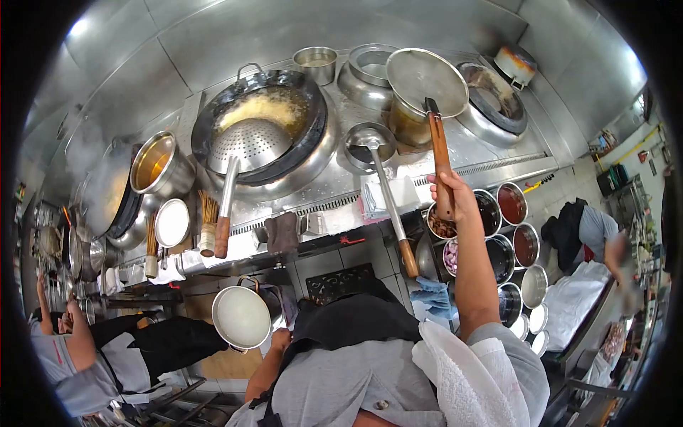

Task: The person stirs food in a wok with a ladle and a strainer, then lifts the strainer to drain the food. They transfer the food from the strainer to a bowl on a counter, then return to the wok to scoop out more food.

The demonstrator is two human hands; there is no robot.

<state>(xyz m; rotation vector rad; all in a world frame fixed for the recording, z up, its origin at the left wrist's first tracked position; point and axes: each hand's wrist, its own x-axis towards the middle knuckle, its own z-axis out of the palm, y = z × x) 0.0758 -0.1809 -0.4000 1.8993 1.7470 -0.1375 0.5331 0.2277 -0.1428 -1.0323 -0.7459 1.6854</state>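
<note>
My right hand [449,193] is closed around the wooden handle [440,146] of a large round metal skimmer [425,80], whose head lies over a brass-coloured pot [407,127] on the steel range. My left hand [279,340] grips the rim of a round metal pan [241,317], held low in front of the range. A big wok [313,121] of yellowish oil sits at the centre of the range with a perforated ladle [249,145] lying in it. A solid ladle [365,141] with a long handle lies between the wok and the pot.
Several round containers of sauces and chopped ingredients [511,203] stand below my right hand. A steaming wok [107,188] and a pot of amber liquid [153,167] are on the left. One person [71,349] works at the left, another [594,231] at the right.
</note>
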